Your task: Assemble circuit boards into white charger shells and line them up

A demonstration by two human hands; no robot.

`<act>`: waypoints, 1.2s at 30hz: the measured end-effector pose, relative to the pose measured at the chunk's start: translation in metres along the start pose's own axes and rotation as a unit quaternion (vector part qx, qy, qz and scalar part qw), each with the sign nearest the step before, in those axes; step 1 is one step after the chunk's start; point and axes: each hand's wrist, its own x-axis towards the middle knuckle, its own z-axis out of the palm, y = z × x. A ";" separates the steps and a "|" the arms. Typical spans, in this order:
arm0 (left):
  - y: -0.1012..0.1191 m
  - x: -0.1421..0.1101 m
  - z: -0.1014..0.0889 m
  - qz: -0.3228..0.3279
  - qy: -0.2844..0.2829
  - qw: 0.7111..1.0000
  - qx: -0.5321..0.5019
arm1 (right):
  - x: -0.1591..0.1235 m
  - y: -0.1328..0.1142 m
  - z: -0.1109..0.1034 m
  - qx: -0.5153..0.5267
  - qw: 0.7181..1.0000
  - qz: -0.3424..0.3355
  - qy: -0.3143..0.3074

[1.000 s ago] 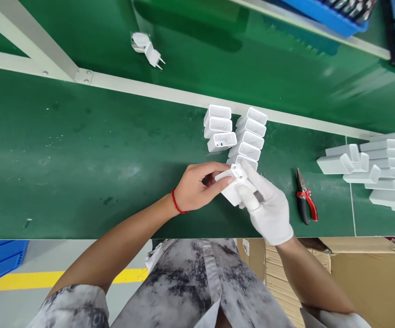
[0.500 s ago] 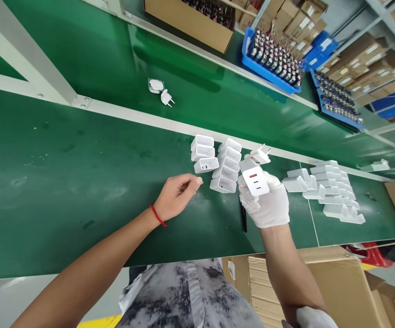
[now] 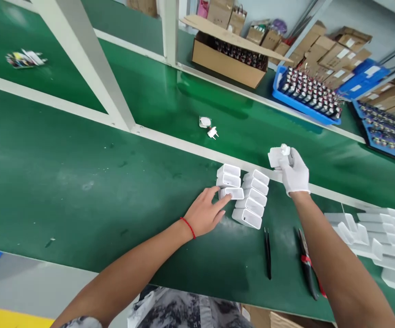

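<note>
My bare left hand (image 3: 205, 210), with a red cord bracelet at the wrist, grips the left end of an open white charger housing (image 3: 237, 193). That housing is the front one of a short row. Beside it on the right is a longer row of several similar white housings (image 3: 252, 210). My gloved right hand (image 3: 296, 174) is raised over the back rail of the bench and holds a white charger (image 3: 277, 157) with a plug on it. Its fingers wrap the charger's right side and partly hide it.
Tweezers (image 3: 268, 255) and red-and-black pliers (image 3: 307, 264) lie near my right forearm. White trays (image 3: 388, 241) are stacked at the right. Beyond the rail sit a loose plug piece (image 3: 213, 132), a cardboard box (image 3: 230, 64) and a blue tray of parts (image 3: 306, 116).
My left hand has reached forward and taken hold of the front housing. My right hand has moved away toward the back with the charger and turned it. The view has swung left.
</note>
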 end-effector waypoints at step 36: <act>-0.004 -0.005 -0.012 0.104 -0.088 0.987 -0.084 | 0.031 -0.128 0.050 0.062 0.957 -0.048 -0.279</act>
